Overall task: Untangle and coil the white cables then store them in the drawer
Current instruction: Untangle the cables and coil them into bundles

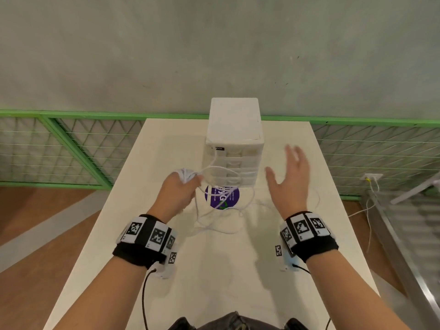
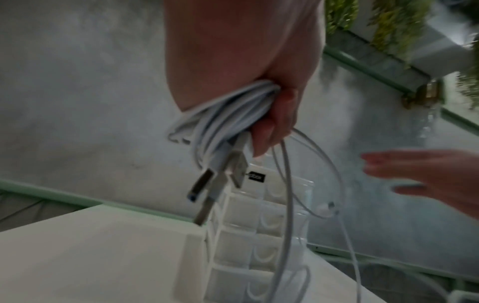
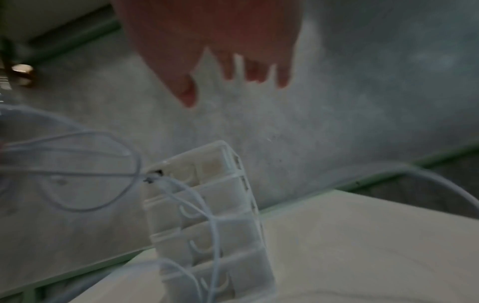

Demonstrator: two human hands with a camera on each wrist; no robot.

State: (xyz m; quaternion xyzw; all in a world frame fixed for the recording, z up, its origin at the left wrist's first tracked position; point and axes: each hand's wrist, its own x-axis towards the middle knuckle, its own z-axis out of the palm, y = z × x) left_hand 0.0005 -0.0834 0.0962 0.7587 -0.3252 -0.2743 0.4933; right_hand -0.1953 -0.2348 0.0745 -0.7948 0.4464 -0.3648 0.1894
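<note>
My left hand [image 1: 177, 190] grips a bundle of coiled white cables [image 1: 187, 175] above the table, just left of the white drawer unit [image 1: 234, 141]. In the left wrist view the cable bundle [image 2: 228, 114] sits in my fist with USB plugs [image 2: 225, 176] hanging out below. Loose white cable [image 1: 214, 225] trails from the bundle down onto the table, in front of the drawers. My right hand [image 1: 289, 179] hovers to the right of the drawer unit, fingers spread and holding nothing. All drawers [image 2: 246, 231] look closed.
A purple round sticker [image 1: 222, 197] lies on the white table [image 1: 214, 270] in front of the drawer unit. A green-framed wire fence [image 1: 71, 144] runs behind the table. Other cables [image 1: 371, 203] and a metal frame stand at the right.
</note>
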